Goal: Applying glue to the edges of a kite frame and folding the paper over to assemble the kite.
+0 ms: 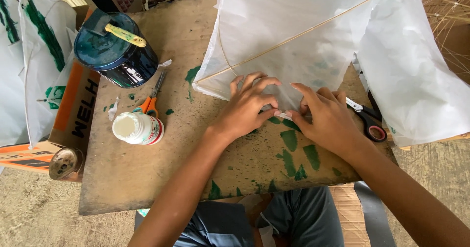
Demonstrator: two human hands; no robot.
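Head view: both hands [289, 115] pinch kite's [284, 36] near corner, spine running diagonally

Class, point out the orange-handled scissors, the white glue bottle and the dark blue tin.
orange-handled scissors [151, 103], head view, on the orange handle.
white glue bottle [139, 128], head view, mid body.
dark blue tin [117, 51], head view, on the lid.

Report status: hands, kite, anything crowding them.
Left hand and right hand pinching white paper kite corner. Black-handled scissors beside right hand.

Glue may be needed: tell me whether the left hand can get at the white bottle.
Probably yes: the white bottle lies on the board left of the left hand, nothing between them, though that hand presses the kite paper.
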